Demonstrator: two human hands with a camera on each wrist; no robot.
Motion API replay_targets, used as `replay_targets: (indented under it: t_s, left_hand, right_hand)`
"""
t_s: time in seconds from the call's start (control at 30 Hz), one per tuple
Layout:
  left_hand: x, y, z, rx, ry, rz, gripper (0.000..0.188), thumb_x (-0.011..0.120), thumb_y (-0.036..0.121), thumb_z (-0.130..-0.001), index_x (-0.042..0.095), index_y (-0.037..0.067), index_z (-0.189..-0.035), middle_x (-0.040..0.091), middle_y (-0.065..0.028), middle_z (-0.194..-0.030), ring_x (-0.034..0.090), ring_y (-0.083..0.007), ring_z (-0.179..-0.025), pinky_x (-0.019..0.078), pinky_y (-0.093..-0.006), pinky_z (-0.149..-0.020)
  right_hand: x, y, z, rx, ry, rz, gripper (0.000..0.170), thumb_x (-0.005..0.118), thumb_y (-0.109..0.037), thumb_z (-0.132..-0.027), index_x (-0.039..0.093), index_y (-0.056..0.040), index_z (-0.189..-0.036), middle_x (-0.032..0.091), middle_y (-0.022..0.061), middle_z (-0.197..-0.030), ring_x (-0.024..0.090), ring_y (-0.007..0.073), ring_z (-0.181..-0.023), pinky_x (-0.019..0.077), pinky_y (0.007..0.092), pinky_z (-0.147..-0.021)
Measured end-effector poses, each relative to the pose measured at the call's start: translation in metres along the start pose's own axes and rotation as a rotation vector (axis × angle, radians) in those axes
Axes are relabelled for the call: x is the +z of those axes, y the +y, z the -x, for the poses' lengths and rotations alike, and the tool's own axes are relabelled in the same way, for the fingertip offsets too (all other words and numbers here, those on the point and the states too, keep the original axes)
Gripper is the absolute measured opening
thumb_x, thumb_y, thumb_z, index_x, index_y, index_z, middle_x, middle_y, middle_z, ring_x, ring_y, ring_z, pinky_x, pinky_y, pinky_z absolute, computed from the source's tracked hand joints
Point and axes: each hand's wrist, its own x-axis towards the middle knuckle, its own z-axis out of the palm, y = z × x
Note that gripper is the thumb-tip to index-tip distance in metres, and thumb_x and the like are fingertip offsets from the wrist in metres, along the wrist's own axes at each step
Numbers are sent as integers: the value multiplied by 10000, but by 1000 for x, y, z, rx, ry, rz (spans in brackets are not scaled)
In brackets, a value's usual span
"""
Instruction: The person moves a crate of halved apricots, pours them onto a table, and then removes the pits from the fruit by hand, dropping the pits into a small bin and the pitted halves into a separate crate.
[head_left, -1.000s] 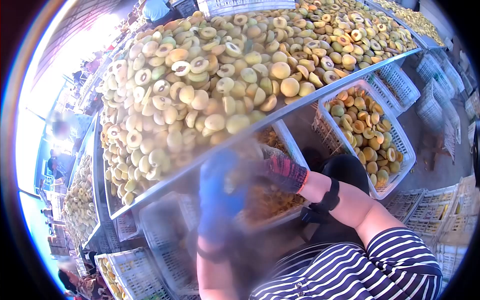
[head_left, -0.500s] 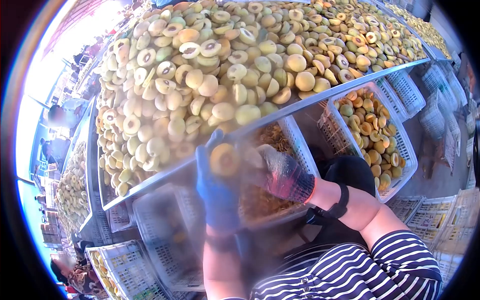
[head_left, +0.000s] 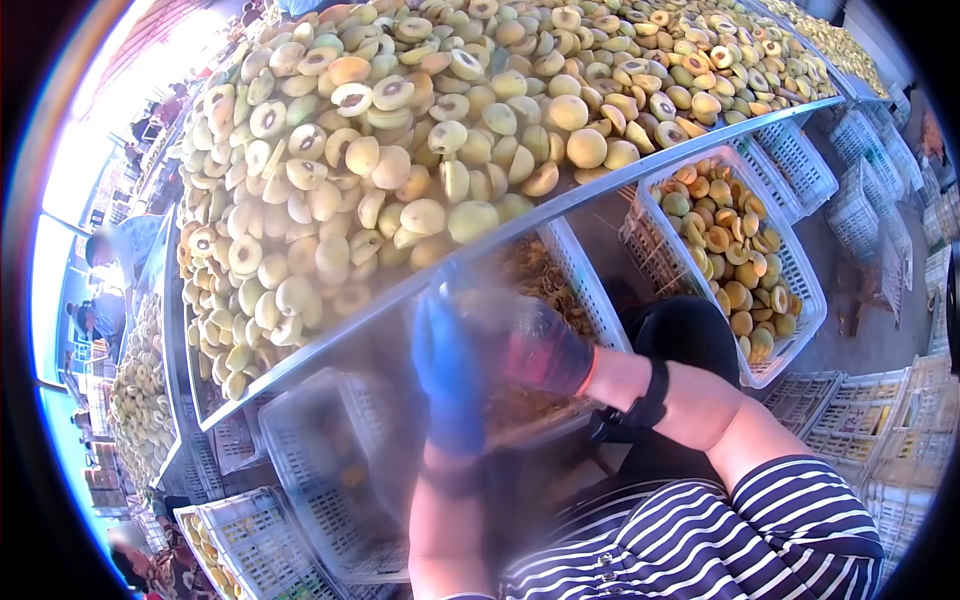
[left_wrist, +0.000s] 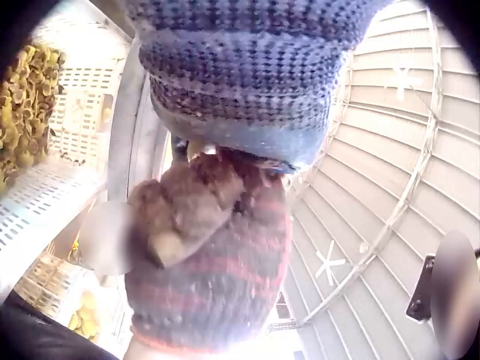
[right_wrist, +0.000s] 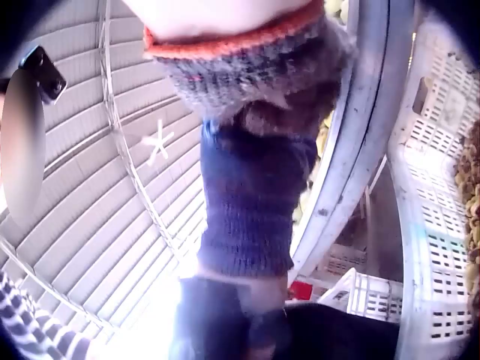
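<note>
In the head view my left hand (head_left: 447, 365), in a blue glove, meets my right hand (head_left: 550, 348), in a dark and red knitted glove, just below the metal table edge. The left hand holds a peach half, mostly hidden by blur and fingers. A yellowish sliver (left_wrist: 196, 148) shows between the gloves in the left wrist view. There the right fingers (left_wrist: 191, 202) curl in close under the blue glove (left_wrist: 240, 82); I cannot tell what they hold. In the right wrist view, the right glove covers the left fingertips.
Halved peaches (head_left: 390, 165) pile high on the metal-edged table (head_left: 545, 222). Below the hands sits a crate (head_left: 580, 280) of brownish scraps. A white crate (head_left: 805, 275) full of peach halves stands to the right. More crates (head_left: 310, 450) stand at the left.
Half a second ago the peach half showed with its cut face up in the left hand and the right hand beside it. Now the hands are pressed together and hide it.
</note>
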Motion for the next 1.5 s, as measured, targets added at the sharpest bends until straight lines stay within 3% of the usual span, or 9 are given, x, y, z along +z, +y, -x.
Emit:
replay_targets:
  t_s: [0.03, 0.1, 0.2, 0.4, 0.57, 0.93, 1.07, 1.3, 1.5]
  left_hand:
    - [-4, -12, 0, 112, 11, -127, 424, 453, 288, -1049, 503, 6, -1361, 623, -141, -1241, 605, -279, -1128, 475, -407, -1011]
    - [-10, 7, -14, -48, 92, 364, 472, 447, 360, -1040, 506, 17, -1360, 607, -156, -1265, 590, -296, -1147, 468, -446, -1017]
    - [-14, 3, -18, -124, 171, 545, 547, 432, 459, -1027, 514, 24, -1349, 578, -181, -1301, 567, -326, -1172, 452, -501, -1026]
    - [-12, 11, -19, -361, 133, 1094, 527, 435, 444, -1030, 523, 12, -1319, 571, -180, -1305, 544, -326, -1198, 446, -506, -1034]
    - [-6, 12, -12, -139, 117, 605, 492, 431, 403, -1040, 524, 2, -1311, 576, -157, -1277, 546, -304, -1190, 455, -497, -1027]
    - [-14, 28, -11, -250, 107, 777, 458, 434, 351, -1050, 527, -17, -1304, 600, -155, -1216, 583, -283, -1138, 489, -465, -973]
    - [-21, 14, -13, -136, -5, 457, 472, 429, 374, -1047, 566, -23, -1264, 655, -175, -1095, 651, -266, -994, 551, -419, -851]
    - [-18, 6, -18, -471, -4, 550, 497, 446, 411, -1032, 617, -28, -1191, 691, -166, -990, 693, -239, -755, 584, -334, -663]
    - [-38, 18, -30, -525, -442, 615, 494, 508, 407, -995, 673, -57, -1027, 694, -168, -866, 682, -250, -711, 570, -346, -638]
  right_hand:
    - [2, 8, -2, -51, -90, 16, 298, 704, -251, -880, 614, -40, -1070, 676, 138, -941, 654, 300, -837, 519, 379, -739]
    - [6, 2, -13, -156, -268, 34, 319, 675, -289, -915, 606, -33, -1093, 679, 141, -961, 656, 295, -858, 520, 378, -755]
    - [-5, -44, 6, 91, -167, 172, 371, 672, -330, -923, 599, -19, -1111, 675, 166, -963, 658, 323, -875, 511, 397, -767]
    - [6, -27, 7, 87, -43, 162, 422, 680, -376, -908, 585, -15, -1106, 665, 194, -925, 658, 352, -881, 501, 412, -767]
    - [12, -20, 8, 124, -38, 231, 451, 677, -401, -903, 566, -19, -1116, 655, 198, -949, 650, 366, -907, 503, 415, -785]
    - [30, 40, 10, 106, -202, -354, 434, 639, -356, -953, 566, -31, -1232, 673, 118, -1106, 636, 234, -1018, 491, 374, -899]
    - [-1, -23, 10, 325, -364, -340, 440, 630, -381, -959, 578, -54, -1249, 669, 88, -1074, 622, 191, -963, 491, 340, -867]
    - [-7, -28, 14, 584, -518, -381, 423, 618, -420, -964, 602, -95, -1233, 639, 53, -963, 552, 121, -806, 479, 309, -720]
    - [-4, 31, 41, 319, -597, -362, 376, 591, -384, -976, 603, -89, -1209, 626, 20, -899, 565, 117, -812, 489, 294, -746]
